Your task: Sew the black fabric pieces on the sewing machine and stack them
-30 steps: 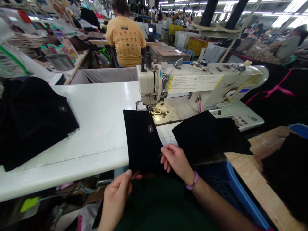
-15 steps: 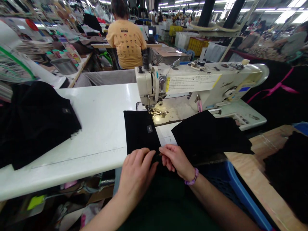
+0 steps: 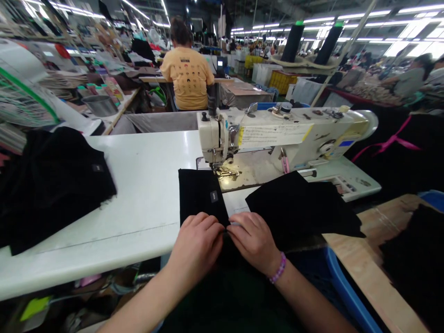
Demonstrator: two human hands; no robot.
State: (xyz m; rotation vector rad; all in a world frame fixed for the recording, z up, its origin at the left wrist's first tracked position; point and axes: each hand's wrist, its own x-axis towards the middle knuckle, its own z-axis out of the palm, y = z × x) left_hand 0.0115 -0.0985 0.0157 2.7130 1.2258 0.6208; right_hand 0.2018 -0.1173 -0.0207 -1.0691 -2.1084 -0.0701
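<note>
Bright overhead tubes (image 3: 419, 8), edges rather warped

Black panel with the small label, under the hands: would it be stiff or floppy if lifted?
Probably floppy: the panel seems to bend over the table edge under the left hand and right hand. The similar piece beside it sags likewise. Its matte surface may drag rather than slide.

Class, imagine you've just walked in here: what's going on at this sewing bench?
A person seated at an industrial sewing machine has their left hand and right hand together at the near edge of a labelled black fabric piece on a white sewing table. Another black fabric piece lies to its right, and a black fabric pile lies farther left. Beyond the machine, a co-worker in a yellow shirt faces away.
</note>
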